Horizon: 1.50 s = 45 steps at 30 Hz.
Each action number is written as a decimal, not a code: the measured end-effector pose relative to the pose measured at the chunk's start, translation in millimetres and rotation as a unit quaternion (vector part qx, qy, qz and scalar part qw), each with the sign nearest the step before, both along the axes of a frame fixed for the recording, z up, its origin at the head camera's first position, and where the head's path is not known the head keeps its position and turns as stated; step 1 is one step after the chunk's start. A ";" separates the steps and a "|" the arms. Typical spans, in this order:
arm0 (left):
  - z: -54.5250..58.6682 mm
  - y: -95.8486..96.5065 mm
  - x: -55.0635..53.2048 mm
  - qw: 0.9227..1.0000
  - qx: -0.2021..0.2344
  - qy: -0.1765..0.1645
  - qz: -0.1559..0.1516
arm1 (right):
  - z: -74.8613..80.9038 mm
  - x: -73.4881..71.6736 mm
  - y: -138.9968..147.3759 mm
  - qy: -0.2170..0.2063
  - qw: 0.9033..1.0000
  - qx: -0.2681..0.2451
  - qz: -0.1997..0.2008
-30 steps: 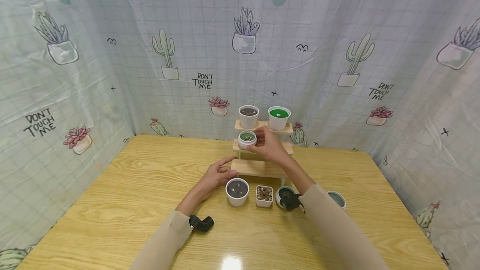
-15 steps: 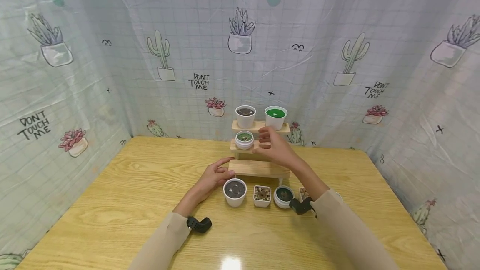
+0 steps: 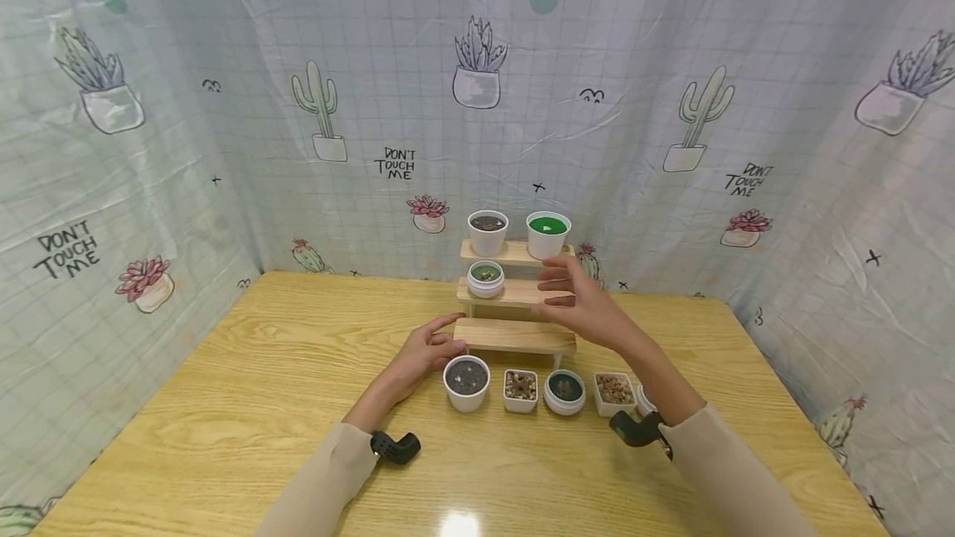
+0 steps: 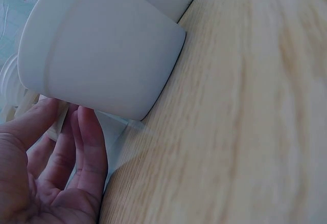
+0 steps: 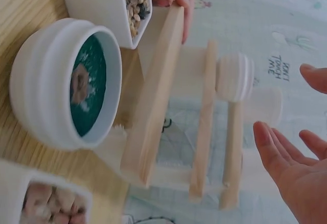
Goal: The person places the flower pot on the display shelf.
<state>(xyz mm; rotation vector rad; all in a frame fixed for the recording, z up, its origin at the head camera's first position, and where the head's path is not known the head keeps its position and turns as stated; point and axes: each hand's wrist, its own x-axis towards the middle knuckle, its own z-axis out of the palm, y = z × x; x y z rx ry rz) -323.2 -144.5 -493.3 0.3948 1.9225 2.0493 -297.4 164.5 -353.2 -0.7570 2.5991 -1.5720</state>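
A small wooden three-step plant stand (image 3: 515,336) stands on the table. My left hand (image 3: 421,359) holds the left end of its lowest step, thumb and fingers on either side, as the left wrist view (image 4: 56,168) shows. On the middle step's left side sits a round white pot (image 3: 486,286) with green filling. My right hand (image 3: 585,309) is apart from that pot, near the right end of the steps, fingers loosely bent around nothing. A white pot with dark filling (image 3: 488,240) and a white pot with bright green filling (image 3: 548,244) stand on the top step.
Before the stand is a row: a tall white pot (image 3: 466,396), a square pebble pot (image 3: 521,399), a round dark-green-filled pot (image 3: 564,404), a square pot with tan stones (image 3: 615,403), and another pot partly behind the right forearm. A printed curtain (image 3: 358,214) surrounds the table.
My right hand has let go of the round white pot, now on the middle step, and drawn back to the right. The left hand stays at the stand's lowest step.
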 end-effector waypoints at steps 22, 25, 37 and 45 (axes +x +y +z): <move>2.1 1.2 -2.2 1.000 0.002 -0.003 -0.005 | -19.3 39.1 107.3 -0.011 1.000 -0.007 0.020; 1.8 1.4 -2.1 1.000 0.003 -0.003 -0.005 | -25.0 41.4 118.9 -0.019 0.999 0.001 0.030; 1.4 0.9 -1.3 1.000 0.005 0.000 -0.004 | -45.6 42.1 154.5 -0.060 0.994 0.026 0.084; 0.5 0.6 0.3 1.000 0.000 0.003 -0.004 | -58.5 39.9 172.5 -0.110 0.985 0.031 0.126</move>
